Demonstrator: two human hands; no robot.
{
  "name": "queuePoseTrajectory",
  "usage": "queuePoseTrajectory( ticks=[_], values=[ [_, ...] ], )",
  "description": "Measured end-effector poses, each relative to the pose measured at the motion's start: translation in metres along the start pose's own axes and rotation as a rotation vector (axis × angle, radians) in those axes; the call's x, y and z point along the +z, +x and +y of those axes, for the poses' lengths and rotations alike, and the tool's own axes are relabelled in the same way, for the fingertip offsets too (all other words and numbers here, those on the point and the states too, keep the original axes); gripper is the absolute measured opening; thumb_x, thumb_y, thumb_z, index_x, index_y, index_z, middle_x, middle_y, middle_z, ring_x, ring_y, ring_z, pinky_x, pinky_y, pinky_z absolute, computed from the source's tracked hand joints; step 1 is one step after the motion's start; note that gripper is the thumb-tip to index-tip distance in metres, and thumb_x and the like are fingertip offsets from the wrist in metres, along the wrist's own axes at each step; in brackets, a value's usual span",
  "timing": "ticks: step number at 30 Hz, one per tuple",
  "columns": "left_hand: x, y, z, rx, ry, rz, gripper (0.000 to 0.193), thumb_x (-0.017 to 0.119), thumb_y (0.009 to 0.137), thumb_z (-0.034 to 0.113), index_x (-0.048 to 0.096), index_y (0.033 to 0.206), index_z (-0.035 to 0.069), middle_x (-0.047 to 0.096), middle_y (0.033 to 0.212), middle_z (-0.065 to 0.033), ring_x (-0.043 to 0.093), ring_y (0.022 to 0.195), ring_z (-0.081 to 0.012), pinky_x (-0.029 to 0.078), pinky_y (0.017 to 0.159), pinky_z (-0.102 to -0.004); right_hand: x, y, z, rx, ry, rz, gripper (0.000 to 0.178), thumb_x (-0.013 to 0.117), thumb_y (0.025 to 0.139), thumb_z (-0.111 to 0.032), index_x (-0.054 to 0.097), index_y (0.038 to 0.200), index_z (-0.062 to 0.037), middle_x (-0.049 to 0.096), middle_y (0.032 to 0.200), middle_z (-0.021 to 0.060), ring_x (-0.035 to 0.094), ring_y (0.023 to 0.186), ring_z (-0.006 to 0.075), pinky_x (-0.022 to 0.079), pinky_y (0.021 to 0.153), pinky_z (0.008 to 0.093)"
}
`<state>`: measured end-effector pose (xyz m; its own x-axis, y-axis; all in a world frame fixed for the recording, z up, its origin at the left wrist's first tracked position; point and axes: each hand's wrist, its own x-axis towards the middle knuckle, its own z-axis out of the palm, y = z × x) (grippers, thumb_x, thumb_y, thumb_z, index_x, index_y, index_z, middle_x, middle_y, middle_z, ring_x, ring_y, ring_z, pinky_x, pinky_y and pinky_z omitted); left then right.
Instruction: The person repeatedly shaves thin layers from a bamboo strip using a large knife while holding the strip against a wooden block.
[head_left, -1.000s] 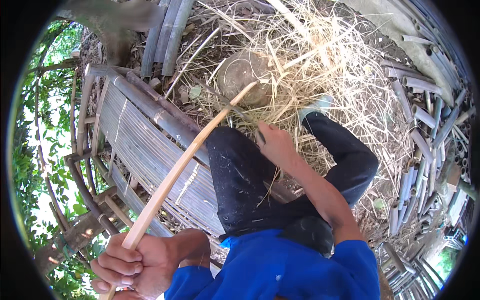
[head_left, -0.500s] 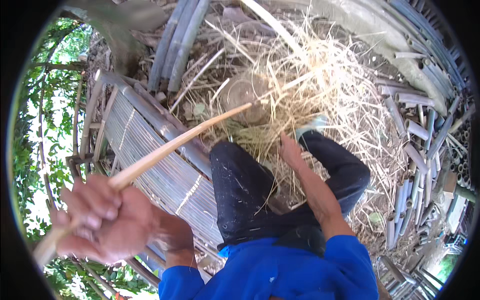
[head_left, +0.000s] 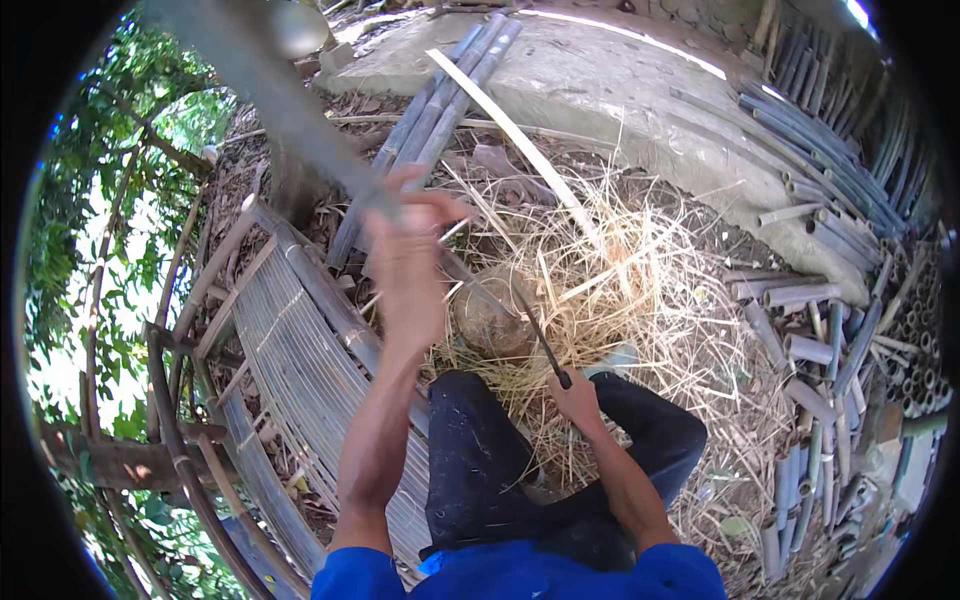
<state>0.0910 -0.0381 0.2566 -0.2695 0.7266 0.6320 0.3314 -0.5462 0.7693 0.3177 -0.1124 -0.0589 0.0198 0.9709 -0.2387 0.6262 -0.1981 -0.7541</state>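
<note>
clock faces taken on picture centre. left hand, toward 10 o'clock, is clamped around the long strip; blurred, so exact finger placement can't be read. strip runs from the upper rim near 11 o'clock, through the hand, down to its lower end over the round stump at centre. can't tell if that end touches the stump. upper part is also badly blurred.

right hand, between 4 and 5 o'clock, is clamped on the black handle of a knife. blade points up toward 11, tip just beside the strip's lower end; contact unclear.

pale shavings heaped around the stump, thickest toward 2 to 3. slatted bamboo bench at 8 to 9, left forearm passing over it. three bamboo poles side by side near 12, propped on the concrete ledge. pale split piece lies just right of them, slanting into the shavings. cut bamboo lengths piled at 3 to 4. knees in black trousers at 5 to 6.
</note>
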Motion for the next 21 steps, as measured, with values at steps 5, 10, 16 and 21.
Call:
queuePoseTrajectory(
  ticks=[5,10,16,21],
  values=[
    [0.009,-0.068,-0.113,-0.242,-0.043,-0.241,0.042,0.048,0.108,0.034,0.05,0.139,0.006,0.066,0.099,-0.0057,0.06,0.099,-0.0157,0.047,0.091,-0.0365,-0.058,-0.047,-0.055,-0.169,0.091,0.326,0.029,0.072,0.088,-0.029,0.069,0.101,-0.0032,0.068,0.075,0.0157,0.067,0.066,0.0243,0.052,0.064,0.0361],
    [-0.027,-0.046,-0.077,-0.101,-0.043,-0.094,0.038,0.05,0.107,0.018,0.053,0.143,0.008,0.061,0.079,-0.0003,0.057,0.071,-0.0103,0.047,0.061,-0.0268,-0.121,-0.076,-0.07,-0.149,0.19,0.465,0.019,0.073,0.089,-0.019,0.066,0.098,-0.0033,0.068,0.074,0.0098,0.065,0.069,0.0175,0.051,0.067,0.0326],
    [-0.119,-0.032,0.03,-0.157,-0.003,-0.064,0.032,0.055,0.106,0.021,0.063,0.132,0.003,0.053,0.072,0.0024,0.05,0.064,-0.0045,0.04,0.054,-0.0244,-0.152,-0.118,-0.08,-0.258,0.198,0.48,0.032,0.069,0.095,-0.018,0.049,0.075,-0.0046,0.045,0.062,-0.0039,0.039,0.058,0.0053,0.032,0.052,0.0271],
    [-0.125,-0.092,0.065,-0.305,-0.107,-0.058,0.024,0.057,0.105,0.016,0.069,0.119,0.0,0.053,0.071,0.0053,0.044,0.061,-0.0011,0.031,0.053,-0.0198,-0.148,-0.136,-0.118,-0.225,0.36,0.342,0.036,0.061,0.102,-0.032,0.055,0.08,-0.0049,0.041,0.061,-0.0064,0.035,0.057,0.0041,0.028,0.051,0.026]
  ],
)
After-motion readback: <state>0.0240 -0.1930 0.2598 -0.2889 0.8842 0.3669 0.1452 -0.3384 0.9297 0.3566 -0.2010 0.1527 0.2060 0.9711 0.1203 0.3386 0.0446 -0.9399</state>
